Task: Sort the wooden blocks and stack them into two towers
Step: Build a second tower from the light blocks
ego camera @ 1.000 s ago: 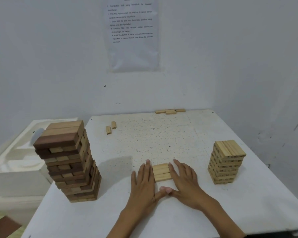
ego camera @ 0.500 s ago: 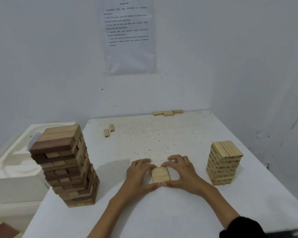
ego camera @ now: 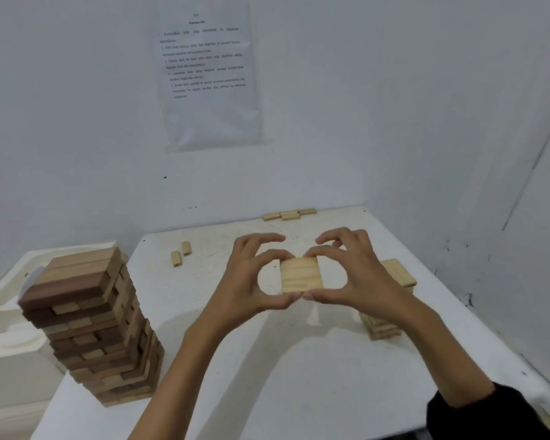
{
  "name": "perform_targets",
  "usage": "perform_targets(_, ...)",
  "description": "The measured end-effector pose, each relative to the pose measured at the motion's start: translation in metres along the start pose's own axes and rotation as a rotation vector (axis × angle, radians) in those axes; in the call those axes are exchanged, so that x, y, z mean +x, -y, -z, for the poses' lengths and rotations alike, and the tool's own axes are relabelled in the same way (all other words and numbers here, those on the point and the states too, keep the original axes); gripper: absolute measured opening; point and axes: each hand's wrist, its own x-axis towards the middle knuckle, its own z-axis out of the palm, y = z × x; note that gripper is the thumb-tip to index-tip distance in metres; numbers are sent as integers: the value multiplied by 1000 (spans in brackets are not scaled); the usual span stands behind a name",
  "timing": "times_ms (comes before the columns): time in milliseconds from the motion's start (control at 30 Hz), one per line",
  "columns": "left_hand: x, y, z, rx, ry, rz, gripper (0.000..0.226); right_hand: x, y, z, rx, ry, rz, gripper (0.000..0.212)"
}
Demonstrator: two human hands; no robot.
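A flat row of three light wooden blocks point(ego camera: 300, 274) hangs in the air above the table, pinched between both hands. My left hand point(ego camera: 251, 281) grips its left side with thumb below and fingers above. My right hand point(ego camera: 356, 274) grips its right side the same way. A tall tower of dark and mixed brown blocks point(ego camera: 92, 328) stands at the left front of the white table point(ego camera: 299, 376). A shorter tower of light blocks point(ego camera: 391, 300) stands at the right, partly hidden behind my right hand and wrist.
Two loose light blocks point(ego camera: 181, 253) lie at the back left of the table. Three more loose blocks point(ego camera: 289, 215) lie along the far edge by the wall. A white tub point(ego camera: 7, 312) sits left of the table. A printed sheet point(ego camera: 207, 74) hangs on the wall.
Both hands closed on the row of three light blocks lying on the table and lifted it up off the surface, toward the right.
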Motion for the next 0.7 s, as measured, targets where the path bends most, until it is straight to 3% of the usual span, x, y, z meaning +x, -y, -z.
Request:
perform_targets(133, 40, -31, -8, 29, -16, -58, 56, -1, -17, 51, 24, 26, -56, 58)
perform_targets(300, 70, -58, -44, -3, 94, -12, 54, -9, -58, 86, 7, 141, -139, 53)
perform_targets(400, 76, -64, -65, 12, 168, 20, 54, -15, -77, 92, -2, 205, -181, 48)
perform_targets(500, 75, -65, -78, 10, 225, 37, 70, -21, -89, 89, 0, 243, -208, 48)
perform_targets(700, 74, -63, -85, 12, 288, 55, 62, -25, -97, 81, 10, 263, -226, 50)
